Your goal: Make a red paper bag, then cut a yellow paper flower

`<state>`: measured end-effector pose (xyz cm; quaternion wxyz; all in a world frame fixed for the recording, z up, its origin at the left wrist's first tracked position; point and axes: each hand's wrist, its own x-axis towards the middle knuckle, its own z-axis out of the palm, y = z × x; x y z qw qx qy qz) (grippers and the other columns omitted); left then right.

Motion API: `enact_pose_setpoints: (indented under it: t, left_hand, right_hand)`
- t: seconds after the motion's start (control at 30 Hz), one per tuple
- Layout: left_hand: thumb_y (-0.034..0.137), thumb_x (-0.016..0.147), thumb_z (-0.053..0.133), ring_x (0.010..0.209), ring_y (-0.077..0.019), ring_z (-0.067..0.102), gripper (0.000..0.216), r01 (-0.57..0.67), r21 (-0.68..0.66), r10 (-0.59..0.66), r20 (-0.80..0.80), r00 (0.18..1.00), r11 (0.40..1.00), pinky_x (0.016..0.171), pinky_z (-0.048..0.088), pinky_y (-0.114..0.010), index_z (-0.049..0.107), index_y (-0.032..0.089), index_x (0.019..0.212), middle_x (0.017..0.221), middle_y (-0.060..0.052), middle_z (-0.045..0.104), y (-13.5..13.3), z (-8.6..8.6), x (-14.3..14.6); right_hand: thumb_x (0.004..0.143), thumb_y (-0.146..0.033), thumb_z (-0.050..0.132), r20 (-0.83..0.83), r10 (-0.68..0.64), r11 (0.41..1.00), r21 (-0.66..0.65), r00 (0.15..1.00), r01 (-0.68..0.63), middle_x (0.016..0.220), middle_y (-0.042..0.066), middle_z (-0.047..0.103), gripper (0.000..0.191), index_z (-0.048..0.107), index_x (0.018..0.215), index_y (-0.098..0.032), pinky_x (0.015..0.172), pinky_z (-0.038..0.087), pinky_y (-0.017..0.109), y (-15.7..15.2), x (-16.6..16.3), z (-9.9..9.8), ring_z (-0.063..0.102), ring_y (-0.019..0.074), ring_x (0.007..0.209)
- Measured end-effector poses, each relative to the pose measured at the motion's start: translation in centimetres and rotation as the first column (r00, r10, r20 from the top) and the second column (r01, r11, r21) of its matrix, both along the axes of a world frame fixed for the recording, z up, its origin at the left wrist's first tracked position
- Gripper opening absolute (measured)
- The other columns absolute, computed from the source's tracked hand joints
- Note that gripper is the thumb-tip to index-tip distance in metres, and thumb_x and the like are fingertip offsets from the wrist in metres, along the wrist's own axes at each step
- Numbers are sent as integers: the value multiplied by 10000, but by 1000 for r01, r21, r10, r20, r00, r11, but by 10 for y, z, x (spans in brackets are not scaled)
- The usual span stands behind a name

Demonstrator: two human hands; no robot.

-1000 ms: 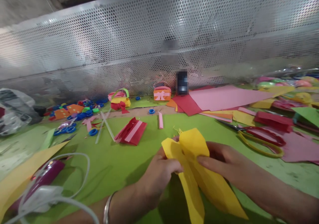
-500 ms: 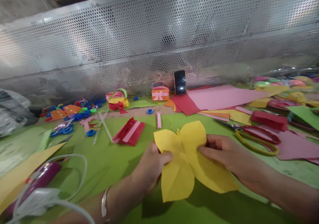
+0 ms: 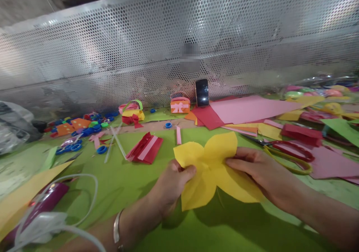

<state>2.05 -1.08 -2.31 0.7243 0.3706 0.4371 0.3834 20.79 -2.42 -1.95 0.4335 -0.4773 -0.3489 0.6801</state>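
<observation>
A yellow paper flower [image 3: 209, 168] with broad rounded petals is held up between both hands, above the green tabletop [image 3: 117, 203]. My left hand [image 3: 175, 183] pinches its left edge, thumb on top. On the other side, my right hand [image 3: 256, 171] grips the right petals between thumb and fingers. The fingers behind the paper are partly hidden. Beyond the left hand lies a folded red paper piece [image 3: 145, 148] with a pink stripe. A small pink paper strip [image 3: 178, 135] sits just behind the flower.
Scissors [image 3: 291, 153] with red and yellow handles lie at right, by pink paper sheets [image 3: 252, 110]. A phone [image 3: 202, 92] leans on the perforated metal panel [image 3: 140, 50]. At left are a purple glue gun [image 3: 47, 199] with a white cord, blue scissors [image 3: 70, 146] and bottle caps.
The flower has tilted, its lower petals rising and its upper right petal spreading outward. My right hand has shifted slightly to the right; the left keeps its pinch.
</observation>
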Motion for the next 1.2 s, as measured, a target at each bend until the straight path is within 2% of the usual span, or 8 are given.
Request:
enact_pose_setpoints:
  t: [0.13, 0.27, 0.47, 0.6, 0.83, 1.0, 1.1, 1.2]
  left_hand:
    - [131, 680, 682, 795, -223, 673, 255, -8, 2, 8, 11, 1000, 1000, 771, 500, -349, 672, 139, 935, 872, -77, 721, 0, 3, 0]
    - [90, 651, 678, 717, -174, 660, 225, -25, -10, 25, 23, 999, 1000, 716, 503, -294, 697, 140, 869, 816, -55, 723, 3, 1, -2]
    - [231, 669, 710, 541, -116, 614, 144, 36, -147, -29, 50, 998, 988, 544, 470, -218, 724, 126, 766, 677, -50, 701, 3, 8, -3]
    - [210, 640, 725, 498, -107, 585, 135, 41, -134, -35, 48, 998, 990, 486, 431, -207, 724, 122, 743, 642, -53, 688, -1, 12, -1]
    - [265, 668, 743, 756, -163, 657, 264, -1, 30, 2, -33, 999, 1000, 718, 491, -261, 700, 168, 909, 876, -55, 721, 0, 3, -2]
    - [400, 742, 663, 774, -225, 668, 322, 114, -38, -116, -52, 992, 993, 700, 490, -311, 676, 134, 923, 861, -98, 717, -5, 4, -1]
    - [366, 724, 681, 822, -238, 661, 312, 108, -45, -110, -58, 992, 993, 747, 477, -325, 666, 134, 931, 872, -96, 716, -10, 3, 1]
    - [333, 719, 689, 868, -233, 645, 322, 127, -23, -127, 20, 992, 992, 800, 459, -328, 648, 134, 968, 933, -94, 705, -14, 0, 3]
  right_hand:
    - [644, -188, 720, -66, -19, 1000, -17, 998, 17, 817, 41, 746, 262, 717, 904, -217, 665, 550, 308, 0, 1, -1, 685, 208, 709]
    - [592, -215, 757, 3, -81, 996, -38, 997, 81, 670, 33, 728, 166, 725, 753, -194, 520, 519, 229, -1, 3, -1, 651, 153, 559]
    - [542, -242, 782, -22, -50, 998, -24, 999, 50, 636, 36, 724, 123, 734, 640, -184, 481, 485, 193, 0, 5, 3, 632, 122, 519]
    - [519, -221, 785, -21, -45, 999, 9, 999, 45, 621, 33, 714, 121, 728, 616, -175, 469, 462, 186, 2, 6, 2, 612, 107, 496]
    - [599, -350, 783, 177, -93, 990, 119, 980, 72, 664, 1, 677, 278, 706, 823, -205, 483, 445, 202, -2, 4, 1, 590, 118, 562]
    - [692, -489, 682, 334, -12, 993, 113, 942, -27, 788, 56, 702, 327, 691, 837, -196, 580, 499, 287, -4, 2, 2, 640, 212, 701]
    - [731, -504, 625, 506, -93, 970, 239, 857, -36, 725, 41, 682, 325, 694, 804, -194, 501, 450, 266, -6, 2, 4, 605, 196, 635]
    - [771, -538, 550, 523, -82, 912, 383, 848, -147, 671, 33, 649, 382, 709, 823, -194, 497, 434, 257, -12, 2, 8, 574, 176, 610]
